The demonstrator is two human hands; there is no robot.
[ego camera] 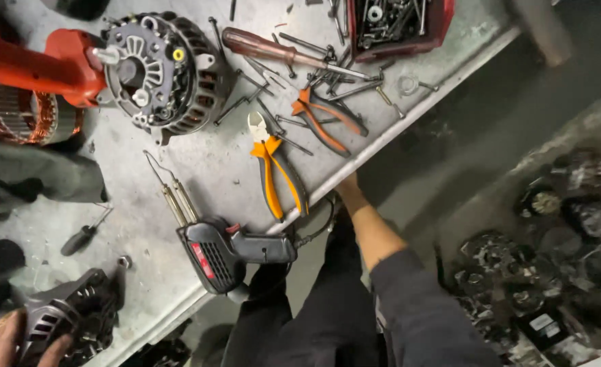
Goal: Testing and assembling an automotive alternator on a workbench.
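My left hand (16, 342) lies at the bottom left corner, its fingers spread over a dark alternator (76, 316) that rests on the grey metal workbench (144, 204). My right arm, in a dark sleeve, reaches up to the bench's front edge. There my right hand (350, 186) meets the edge, and its fingers are hidden. Closest to that hand are orange-handled side cutters (275, 170) and a black soldering gun (236, 251) that overhangs the edge.
A silver alternator (164, 71) sits at the back left against a red power tool (35, 68), next to a copper stator (22, 115). Orange-grey pliers (328, 119), a red-handled screwdriver (260, 44), loose bolts and a red parts bin (399, 24) are nearby. Dark parts (552, 258) cover the floor.
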